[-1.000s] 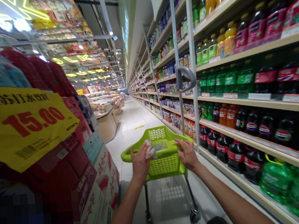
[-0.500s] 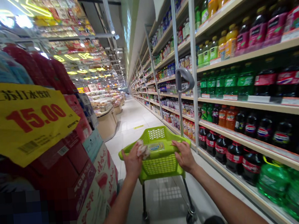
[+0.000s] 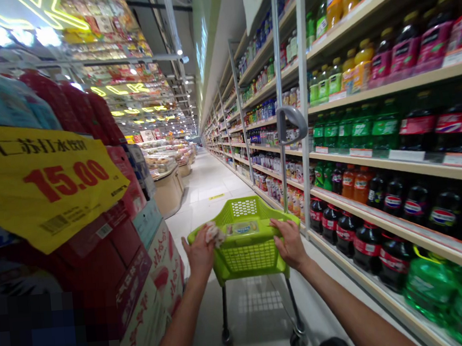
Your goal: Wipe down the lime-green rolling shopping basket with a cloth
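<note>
A small lime-green shopping cart (image 3: 248,260) stands in front of me, with an oval label (image 3: 242,228) in the middle of its handle bar. My left hand (image 3: 199,254) is closed at the left part of the bar, holding a crumpled whitish tissue (image 3: 215,234) against it. On the right end of the bar, my right hand (image 3: 292,244) is closed around the green handle. Its thumb is on the near side. The basket's inside is mostly hidden behind the handle; its far perforated wall shows.
Shelves of drink bottles (image 3: 361,123) line the right side, close to the cart. A grey looped handle on a pole (image 3: 291,125) stands before them. Stacked boxes (image 3: 164,263) and a yellow price sign (image 3: 51,182) crowd the left. A white tiled aisle (image 3: 209,174) runs ahead past display counters (image 3: 168,188).
My left hand with the tissue has slid a little left along the handle bar, baring more of the label's left side. The view has shifted slightly; my right hand keeps its grip.
</note>
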`<move>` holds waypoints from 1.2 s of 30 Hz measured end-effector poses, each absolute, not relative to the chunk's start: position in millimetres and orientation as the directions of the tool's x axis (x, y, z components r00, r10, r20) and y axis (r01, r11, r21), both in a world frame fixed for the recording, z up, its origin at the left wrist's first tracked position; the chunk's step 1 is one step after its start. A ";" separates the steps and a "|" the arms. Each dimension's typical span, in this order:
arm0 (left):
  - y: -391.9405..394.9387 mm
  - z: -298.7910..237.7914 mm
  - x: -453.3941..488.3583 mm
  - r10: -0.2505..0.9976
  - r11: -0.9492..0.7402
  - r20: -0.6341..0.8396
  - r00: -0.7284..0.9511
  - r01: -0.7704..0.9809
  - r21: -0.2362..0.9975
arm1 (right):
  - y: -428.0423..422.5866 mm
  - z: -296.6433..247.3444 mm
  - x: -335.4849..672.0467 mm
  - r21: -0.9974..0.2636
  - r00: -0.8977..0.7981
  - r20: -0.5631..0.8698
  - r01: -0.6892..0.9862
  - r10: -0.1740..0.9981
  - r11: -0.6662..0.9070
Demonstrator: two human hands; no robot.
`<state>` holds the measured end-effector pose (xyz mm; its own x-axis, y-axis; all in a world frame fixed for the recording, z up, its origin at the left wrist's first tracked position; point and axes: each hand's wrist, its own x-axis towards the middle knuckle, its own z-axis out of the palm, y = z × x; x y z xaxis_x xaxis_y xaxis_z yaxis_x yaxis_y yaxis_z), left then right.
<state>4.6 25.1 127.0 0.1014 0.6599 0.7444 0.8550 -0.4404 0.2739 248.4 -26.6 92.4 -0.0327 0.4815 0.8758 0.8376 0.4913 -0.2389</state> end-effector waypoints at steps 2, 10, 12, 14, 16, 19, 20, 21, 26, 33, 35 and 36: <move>23.8 128.8 8.0 0.663 -0.424 0.744 0.076 0.858 0.290 | -26.6 92.3 245.2 -0.249 -0.023 0.874 0.837 0.485 0.488; 7.7 124.0 55.3 0.546 -0.677 0.751 0.371 0.724 0.135 | -29.4 93.7 247.2 -0.226 -0.055 0.870 0.839 0.489 0.496; 19.9 123.7 20.6 0.606 -0.572 0.753 0.257 0.798 0.188 | -29.3 93.5 248.4 -0.236 -0.045 0.871 0.836 0.490 0.495; 30.3 124.3 -9.5 0.643 -0.427 0.761 0.085 0.865 0.264 | -28.6 92.8 247.5 -0.243 -0.033 0.874 0.834 0.485 0.495; 31.5 124.9 -15.5 0.650 -0.378 0.760 0.026 0.878 0.293 | -27.8 91.9 245.3 -0.247 -0.019 0.880 0.835 0.475 0.492; 17.3 125.2 21.8 0.639 -0.508 0.751 0.168 0.825 0.248 | -27.2 91.4 243.6 -0.248 -0.008 0.885 0.839 0.466 0.485; 11.6 125.6 38.2 0.624 -0.561 0.748 0.226 0.796 0.227 | -27.4 91.7 244.1 -0.244 -0.013 0.884 0.840 0.468 0.485; 6.9 126.4 51.7 0.604 -0.605 0.744 0.284 0.772 0.197 | -27.7 92.2 245.2 -0.238 -0.022 0.882 0.841 0.471 0.486; 12.2 130.7 34.1 0.626 -0.565 0.740 0.247 0.798 0.211 | -30.1 94.1 251.3 -0.229 -0.047 0.872 0.840 0.488 0.491; 6.4 133.4 35.1 0.659 -0.546 0.713 0.241 0.805 0.232 | -30.4 92.3 247.4 -0.258 -0.014 0.875 0.832 0.483 0.491; -1.5 132.2 57.0 0.615 -0.632 0.705 0.353 0.755 0.173 | -30.7 92.3 248.9 -0.248 -0.031 0.872 0.832 0.488 0.497; -2.7 131.8 61.3 0.603 -0.649 0.703 0.376 0.744 0.159 | -30.9 92.4 250.1 -0.244 -0.040 0.870 0.831 0.492 0.500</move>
<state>61.3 -2.7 131.8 0.3765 0.6034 0.7030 0.7438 -0.6492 0.1589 250.1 -30.9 92.4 -0.0405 0.4916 0.8699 0.8309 0.5000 -0.2439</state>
